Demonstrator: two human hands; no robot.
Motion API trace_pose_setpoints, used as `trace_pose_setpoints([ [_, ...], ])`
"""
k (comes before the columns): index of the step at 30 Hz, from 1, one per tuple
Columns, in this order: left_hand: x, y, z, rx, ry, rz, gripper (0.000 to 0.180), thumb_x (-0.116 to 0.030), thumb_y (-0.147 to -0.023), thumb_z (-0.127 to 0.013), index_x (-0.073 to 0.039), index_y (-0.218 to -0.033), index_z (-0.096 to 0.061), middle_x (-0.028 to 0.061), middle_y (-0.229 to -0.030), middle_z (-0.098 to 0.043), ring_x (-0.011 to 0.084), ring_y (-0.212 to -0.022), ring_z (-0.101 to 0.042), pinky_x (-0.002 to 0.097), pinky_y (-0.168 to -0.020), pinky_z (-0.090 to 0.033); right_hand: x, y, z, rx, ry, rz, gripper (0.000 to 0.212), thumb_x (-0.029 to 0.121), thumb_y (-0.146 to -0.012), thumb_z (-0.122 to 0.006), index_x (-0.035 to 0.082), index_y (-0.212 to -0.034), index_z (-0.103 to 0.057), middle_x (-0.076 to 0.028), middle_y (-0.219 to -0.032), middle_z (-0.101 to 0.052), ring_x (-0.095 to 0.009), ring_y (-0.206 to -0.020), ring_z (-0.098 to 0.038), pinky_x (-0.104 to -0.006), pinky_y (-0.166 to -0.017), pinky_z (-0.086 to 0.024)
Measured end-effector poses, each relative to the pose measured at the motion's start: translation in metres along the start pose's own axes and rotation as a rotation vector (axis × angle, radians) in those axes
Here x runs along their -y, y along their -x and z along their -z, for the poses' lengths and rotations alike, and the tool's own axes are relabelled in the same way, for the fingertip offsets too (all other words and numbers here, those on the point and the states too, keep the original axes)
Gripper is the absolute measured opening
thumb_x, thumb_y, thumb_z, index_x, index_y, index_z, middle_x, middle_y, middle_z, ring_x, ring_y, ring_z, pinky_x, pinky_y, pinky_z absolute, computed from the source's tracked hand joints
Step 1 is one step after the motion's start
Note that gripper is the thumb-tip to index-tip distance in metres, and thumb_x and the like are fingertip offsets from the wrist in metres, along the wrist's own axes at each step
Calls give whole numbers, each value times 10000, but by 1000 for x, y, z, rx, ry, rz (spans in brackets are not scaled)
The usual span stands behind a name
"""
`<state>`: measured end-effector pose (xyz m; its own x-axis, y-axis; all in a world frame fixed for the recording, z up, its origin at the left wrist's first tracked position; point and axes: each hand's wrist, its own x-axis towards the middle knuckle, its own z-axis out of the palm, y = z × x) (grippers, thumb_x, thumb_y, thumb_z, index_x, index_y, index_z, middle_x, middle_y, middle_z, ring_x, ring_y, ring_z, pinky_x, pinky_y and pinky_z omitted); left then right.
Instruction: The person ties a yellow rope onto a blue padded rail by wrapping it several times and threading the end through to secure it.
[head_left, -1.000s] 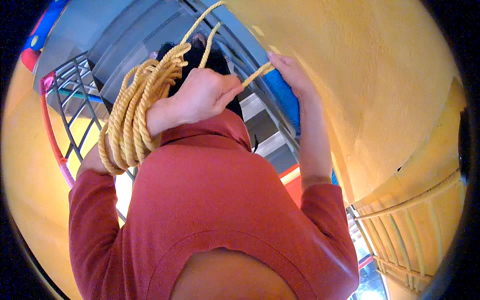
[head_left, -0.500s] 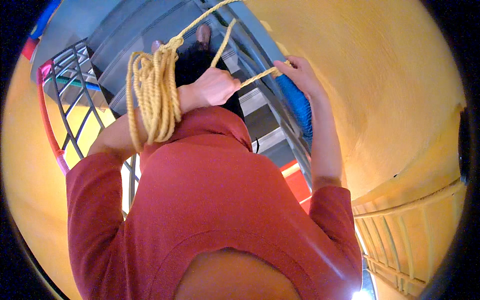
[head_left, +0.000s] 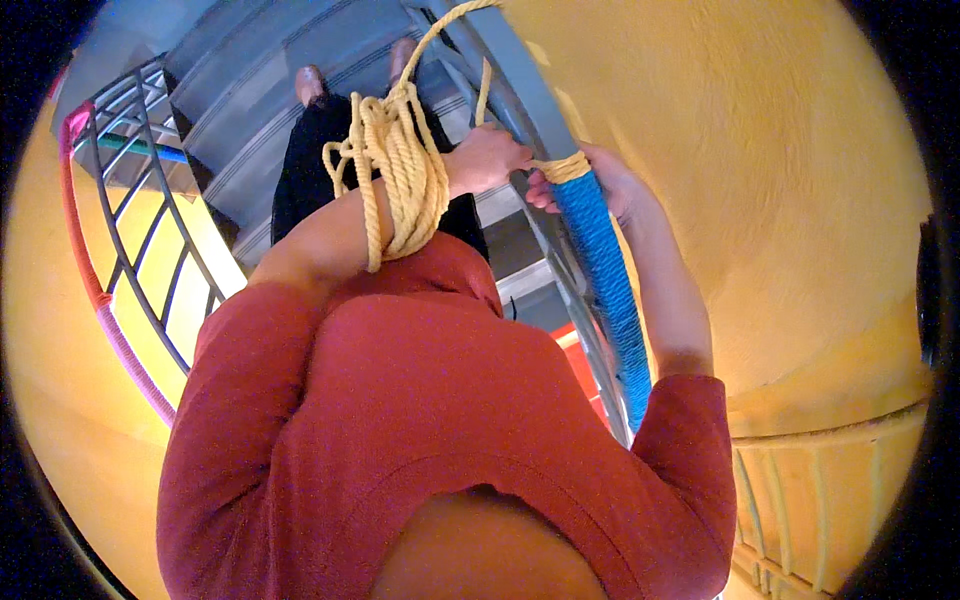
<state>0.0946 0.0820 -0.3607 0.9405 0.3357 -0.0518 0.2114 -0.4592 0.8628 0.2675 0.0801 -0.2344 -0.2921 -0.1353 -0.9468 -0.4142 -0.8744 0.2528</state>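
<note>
The person's left hand [head_left: 488, 158] is closed, knuckles up, on a thick, twisted, pale-yellow rope [head_left: 405, 175], with its forearm reaching across the body toward the right. The right hand [head_left: 612, 190] comes up along the far side of a grey metal handrail [head_left: 508, 65], wrist bent inward, and its fingertips [head_left: 541, 192] show on the near side, curled just below the left hand; whether they pinch any rope cannot be told. From the left fist a short stretch of rope runs nearly level to the right and meets the rail, where a few snug yellow turns lie side by side, crosswise to the rail's length. They sit directly against the upper end of a tight, ribbed blue cord wrapping [head_left: 605, 265], which follows the rail downward. The rest of the rope hangs over the left forearm in a loose bundle of loops, its long axis roughly up and down. One length slants from the bundle's top up and right toward the rail; another piece stands nearly upright behind the left hand. Beyond lie grey steps [head_left: 270, 110] and a rough yellow wall [head_left: 770, 180].
</note>
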Motion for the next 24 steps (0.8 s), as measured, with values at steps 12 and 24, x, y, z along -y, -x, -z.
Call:
trace_pose_setpoints([
  [12,-5,-31,-21,-254,358,56,239,-60,-672,-617,-66,-909,-646,140,-895,-623,365,-896,-573,414,-808,-461,-10,-36,40,-260,-321,-20,301,197,-910,-449,-38,-1046,-579,-154,-881,-655,-257,-726,-651,-380,-632,-562],
  [24,-24,-2,28,-94,1644,505,304,-104,-873,-539,5,-1156,-552,65,-1125,-593,163,-1008,-559,310,-878,-436,-6,-15,16,-139,-232,348,243,231,-922,-453,51,-1016,-587,-137,-921,-634,-266,-805,-625,-409,-705,-534],
])
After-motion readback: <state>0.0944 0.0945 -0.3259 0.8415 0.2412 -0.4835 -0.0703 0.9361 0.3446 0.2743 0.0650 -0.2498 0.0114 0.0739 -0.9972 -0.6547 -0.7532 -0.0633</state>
